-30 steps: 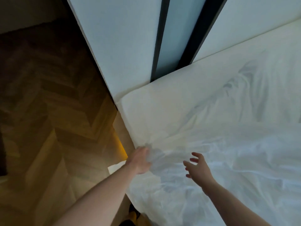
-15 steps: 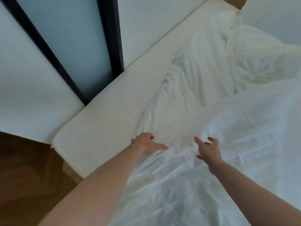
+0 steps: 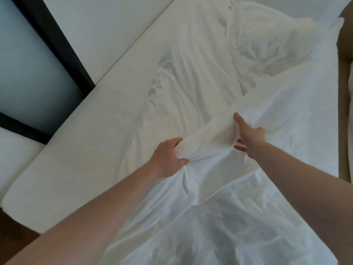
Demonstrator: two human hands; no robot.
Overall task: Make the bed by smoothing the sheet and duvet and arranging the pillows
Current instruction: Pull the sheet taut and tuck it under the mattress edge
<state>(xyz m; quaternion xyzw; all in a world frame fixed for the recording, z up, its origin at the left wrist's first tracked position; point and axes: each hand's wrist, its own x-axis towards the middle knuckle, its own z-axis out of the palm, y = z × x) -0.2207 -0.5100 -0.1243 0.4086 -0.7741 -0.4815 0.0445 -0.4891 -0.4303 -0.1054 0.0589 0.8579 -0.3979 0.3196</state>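
A white duvet (image 3: 277, 119) lies rumpled over the right half of the bed, its folded edge running diagonally across the middle. My left hand (image 3: 168, 159) grips that edge in a fist. My right hand (image 3: 250, 138) holds the same edge a little farther up, thumb stretched along the top of the fold and fingers tucked under it. Left of the duvet the creased white sheet (image 3: 191, 77) shows. A crumpled white pillow (image 3: 267, 41) lies at the head of the bed, top right.
The cream mattress edge (image 3: 72, 150) runs along the left, against white wall panels (image 3: 99, 22) with a dark frame (image 3: 53, 41). Dark wood floor (image 3: 11, 224) shows at lower left. A brown upholstered surface (image 3: 343, 92) borders the bed at far right.
My view has swung from the floor and mattress corner up over the bed. Both hands, empty and spread before, have moved forward and taken hold of the duvet's folded edge.
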